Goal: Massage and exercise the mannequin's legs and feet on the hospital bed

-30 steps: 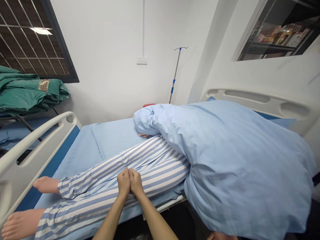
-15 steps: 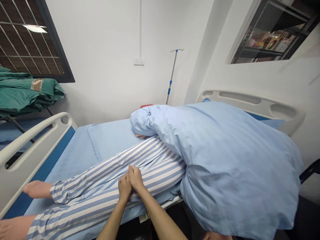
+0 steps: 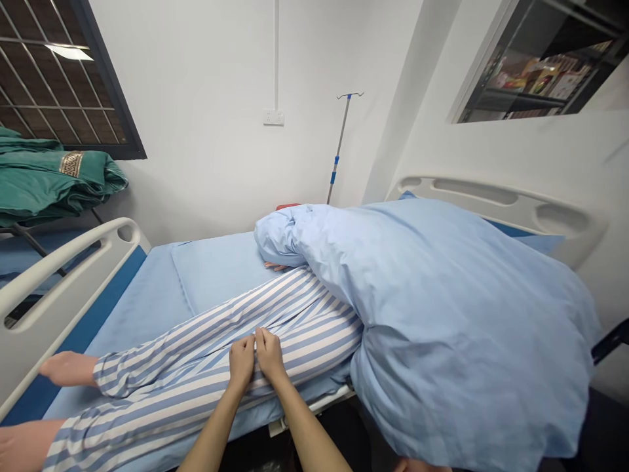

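My left hand [image 3: 242,362] and my right hand [image 3: 269,354] are both closed, side by side with a narrow gap between them. They are over the nearer thigh of a figure lying on the bed in blue-and-white striped trousers [image 3: 314,337]. The curled fingers face away from me, so whether they hold any cloth is hidden. Bare feet [image 3: 71,368] stick out of the trouser legs at the left. A light blue quilt [image 3: 442,282] covers the figure's upper body, bunched near the hip. Fingertips of the figure [image 3: 275,266] show under its edge.
The bed has a light blue sheet [image 3: 221,262], a pale footboard [image 3: 63,262] and a headboard [image 3: 511,196]. Behind it stand an IV pole [image 3: 339,147] and a wall socket [image 3: 274,117]. Green folded cloth [image 3: 59,177] lies at the left. The quilt hangs over the near edge.
My hands, pressed together before, have come slightly apart, and the left has shifted a little to the left. Both remain closed. The view has tilted slightly; the quilt and figure look unchanged.
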